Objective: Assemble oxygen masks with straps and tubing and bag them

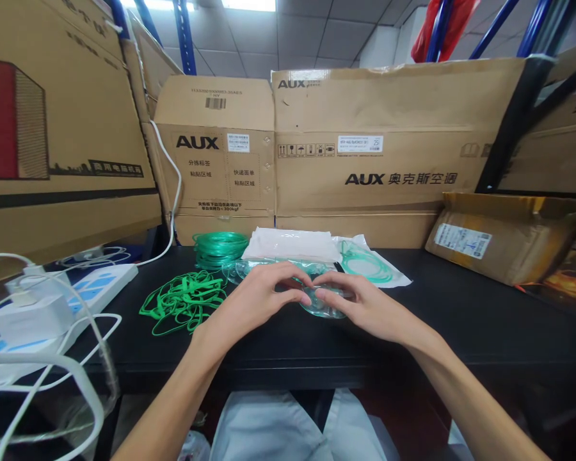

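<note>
A clear, green-tinted plastic face mask (322, 310) is between my hands just above the black table. My left hand (272, 285) curves in from the left, its thumb and fingers closed at the mask's upper edge. From the right, my right hand (365, 304) meets it with thumb and forefinger pinched on the same edge. The fingertips nearly touch and cover part of the mask. Behind my left hand lie more clear masks (237, 271). A tangle of green elastic straps (185, 301) is to the left, with coiled green tubing (221, 248) behind it.
White packets (290, 244) and a clear bag with a thin green tube (369, 262) lie behind my hands on the black table (278, 352). AUX cartons (365, 128) wall the back. A power strip (96, 288) with white cables is left; an open cardboard box (499, 237) stands right.
</note>
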`<state>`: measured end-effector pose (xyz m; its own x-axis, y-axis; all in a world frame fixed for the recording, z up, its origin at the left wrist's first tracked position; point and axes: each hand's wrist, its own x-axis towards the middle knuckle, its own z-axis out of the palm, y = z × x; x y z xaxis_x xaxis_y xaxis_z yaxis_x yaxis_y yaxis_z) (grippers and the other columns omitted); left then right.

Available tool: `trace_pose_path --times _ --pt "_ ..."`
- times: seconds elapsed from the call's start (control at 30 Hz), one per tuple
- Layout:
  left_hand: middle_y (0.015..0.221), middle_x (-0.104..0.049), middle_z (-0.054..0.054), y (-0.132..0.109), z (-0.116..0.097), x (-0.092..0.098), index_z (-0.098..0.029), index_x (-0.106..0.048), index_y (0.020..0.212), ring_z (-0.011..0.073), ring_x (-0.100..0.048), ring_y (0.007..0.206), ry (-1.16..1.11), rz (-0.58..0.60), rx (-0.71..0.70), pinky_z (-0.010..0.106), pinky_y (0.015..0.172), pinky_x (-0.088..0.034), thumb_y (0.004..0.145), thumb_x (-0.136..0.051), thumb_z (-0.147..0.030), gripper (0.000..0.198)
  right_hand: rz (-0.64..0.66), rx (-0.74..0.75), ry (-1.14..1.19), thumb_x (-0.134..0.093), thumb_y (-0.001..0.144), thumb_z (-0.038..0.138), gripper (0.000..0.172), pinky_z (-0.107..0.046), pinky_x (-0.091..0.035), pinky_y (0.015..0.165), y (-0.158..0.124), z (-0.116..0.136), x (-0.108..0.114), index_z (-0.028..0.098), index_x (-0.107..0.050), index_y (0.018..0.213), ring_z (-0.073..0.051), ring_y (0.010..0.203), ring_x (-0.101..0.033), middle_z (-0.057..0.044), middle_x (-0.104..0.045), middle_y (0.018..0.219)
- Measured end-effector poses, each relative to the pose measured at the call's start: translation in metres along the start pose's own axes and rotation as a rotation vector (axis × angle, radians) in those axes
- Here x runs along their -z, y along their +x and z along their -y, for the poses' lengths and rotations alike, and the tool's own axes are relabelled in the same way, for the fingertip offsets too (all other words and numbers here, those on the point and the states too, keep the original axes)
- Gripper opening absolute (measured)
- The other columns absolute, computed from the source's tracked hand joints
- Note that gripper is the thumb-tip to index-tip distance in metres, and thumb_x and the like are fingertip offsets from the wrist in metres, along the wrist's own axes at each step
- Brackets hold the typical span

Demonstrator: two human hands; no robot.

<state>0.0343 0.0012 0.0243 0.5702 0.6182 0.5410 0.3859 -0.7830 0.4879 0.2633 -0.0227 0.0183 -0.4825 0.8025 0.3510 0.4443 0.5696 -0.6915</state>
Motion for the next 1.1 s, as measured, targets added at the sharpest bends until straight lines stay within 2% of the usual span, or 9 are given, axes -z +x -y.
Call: trace_pose_path --times 0.2,0.43,0.57,0.67,0.77,0.87,1.0,1.1 --pt "0.101 -0.077 -0.004 0.000 0.000 0.002 -0.030 -0.079 0.100 0.0160 -0.070 0.096 -0.031 -0.032 0.062 0.024 0.088 -0.048 0.094 -0.067 -0.026 0.014 -0.011 -0.002 0.016 -0.053 0.101 0.045 0.027 -0.029 -0.047 0.081 -0.003 0.004 0.002 0.025 -0.069 0.110 -0.017 0.089 -0.062 0.000 -0.070 0.102" --pt "0.108 -0.075 -0.005 0.002 -0.002 0.003 -0.030 -0.076 0.103 0.0160 -0.066 0.099 0.002 -0.049 0.080 0.026 0.088 -0.047 0.091 -0.070 -0.033 0.014 -0.036 -0.016 0.074 -0.054 0.099 0.046 0.028 -0.031 -0.049 0.081 -0.001 0.002 0.000 0.024 -0.068 0.111 -0.018 0.090 -0.064 -0.001 -0.070 0.104" --pt "0.102 -0.073 0.000 0.001 0.000 0.001 -0.024 -0.069 0.103 0.0182 -0.066 0.089 -0.027 -0.163 0.263 0.027 0.077 -0.047 0.086 -0.072 -0.053 0.034 -0.155 0.026 0.072 -0.058 0.098 0.043 0.024 -0.030 -0.051 0.082 -0.001 0.006 -0.002 0.025 -0.068 0.110 -0.019 0.095 -0.065 -0.001 -0.070 0.110" --pt "0.084 -0.072 -0.001 0.000 -0.002 0.000 -0.021 -0.069 0.088 0.0182 -0.065 0.079 -0.066 -0.133 0.340 0.027 0.074 -0.045 0.090 -0.063 -0.058 0.037 -0.240 0.050 0.057 -0.060 0.097 0.042 0.022 -0.030 -0.051 0.082 -0.001 0.009 -0.004 0.027 -0.066 0.111 -0.018 0.095 -0.065 -0.001 -0.069 0.111" --pt "0.077 -0.071 -0.001 0.001 -0.008 -0.001 -0.020 -0.072 0.079 0.0171 -0.063 0.076 -0.139 -0.076 0.306 0.026 0.073 -0.044 0.095 -0.055 -0.057 0.044 -0.306 0.046 0.027 -0.062 0.096 0.042 0.026 -0.031 -0.051 0.081 -0.002 0.011 -0.008 0.029 -0.064 0.118 -0.018 0.093 -0.064 0.000 -0.069 0.106" --pt "0.073 -0.069 -0.002 0.003 -0.014 -0.002 -0.019 -0.072 0.077 0.0156 -0.060 0.075 -0.179 -0.105 0.262 0.025 0.070 -0.041 0.096 -0.056 -0.056 0.045 -0.338 0.020 -0.009 -0.064 0.094 0.043 0.039 -0.032 -0.051 0.083 -0.001 0.014 -0.013 0.032 -0.060 0.132 -0.019 0.093 -0.065 0.000 -0.071 0.103" --pt "0.068 -0.065 -0.003 0.005 -0.021 -0.006 -0.018 -0.072 0.074 0.0134 -0.059 0.071 -0.218 -0.122 0.253 0.023 0.066 -0.040 0.096 -0.059 -0.052 0.042 -0.320 0.078 -0.009 -0.064 0.096 0.036 0.027 -0.031 -0.048 0.095 -0.001 0.020 -0.018 0.032 -0.070 0.122 -0.019 0.107 -0.066 0.002 -0.074 0.115" --pt "0.068 -0.067 -0.002 0.005 -0.023 -0.007 -0.018 -0.073 0.073 0.0132 -0.060 0.069 -0.278 -0.154 0.271 0.022 0.066 -0.042 0.094 -0.061 -0.052 0.042 -0.327 0.117 0.030 -0.065 0.095 0.029 0.024 -0.030 -0.049 0.096 -0.001 0.023 -0.018 0.030 -0.072 0.118 -0.019 0.110 -0.067 0.001 -0.075 0.118"
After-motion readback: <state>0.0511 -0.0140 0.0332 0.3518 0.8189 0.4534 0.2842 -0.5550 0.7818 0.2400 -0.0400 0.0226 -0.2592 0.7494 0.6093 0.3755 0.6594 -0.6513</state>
